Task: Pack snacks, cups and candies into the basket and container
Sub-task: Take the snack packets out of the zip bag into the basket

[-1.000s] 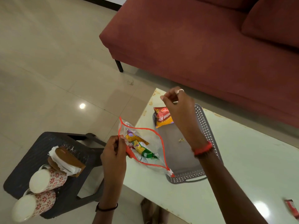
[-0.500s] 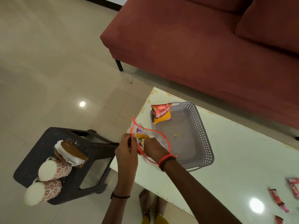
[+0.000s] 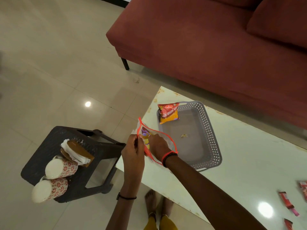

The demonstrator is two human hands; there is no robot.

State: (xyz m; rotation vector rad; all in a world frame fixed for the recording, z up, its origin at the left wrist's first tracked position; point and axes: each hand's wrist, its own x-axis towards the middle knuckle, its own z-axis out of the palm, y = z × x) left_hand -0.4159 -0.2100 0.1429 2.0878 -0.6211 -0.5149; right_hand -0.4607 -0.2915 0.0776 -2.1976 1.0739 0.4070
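A clear pouch with an orange rim [image 3: 167,136] lies at the white table's left corner, beside the grey perforated basket [image 3: 214,146]. My left hand [image 3: 132,151] pinches the pouch's rim. My right hand [image 3: 157,145] reaches into the pouch among the snack packets [image 3: 145,134]; what its fingers grip is hidden. A red and yellow bhujia packet [image 3: 168,112] leans in the basket's far left corner. Two white cups with red flowers [image 3: 61,166] [image 3: 49,190] lie on their sides on a dark stool [image 3: 49,143].
A brown, paper-wrapped item [image 3: 76,152] sits on the stool behind the cups. Red candy wrappers [image 3: 288,205] lie at the table's [image 3: 249,163] right end. A maroon sofa [image 3: 207,47] stands beyond the table. My feet [image 3: 157,206] are under the table's near edge.
My right hand came down from above the basket and went into the pouch. The left hand kept hold of the pouch rim. The camera view shifted slightly.
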